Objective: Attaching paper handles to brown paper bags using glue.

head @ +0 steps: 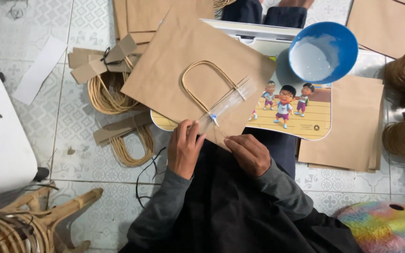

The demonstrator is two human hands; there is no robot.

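Fingers (194, 131) curled — on paper bag (174, 61)

Both hands (185, 147) (248, 152) press brown paper bag (174, 61) edge w/ twine handle (207, 84)

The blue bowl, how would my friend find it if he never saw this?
Start at the big brown paper bag in the middle of the tiled floor. Look to its upper right, where a cartoon picture board pokes out. The blue bowl sits on that board, the only round, bright blue thing, with white paste inside.
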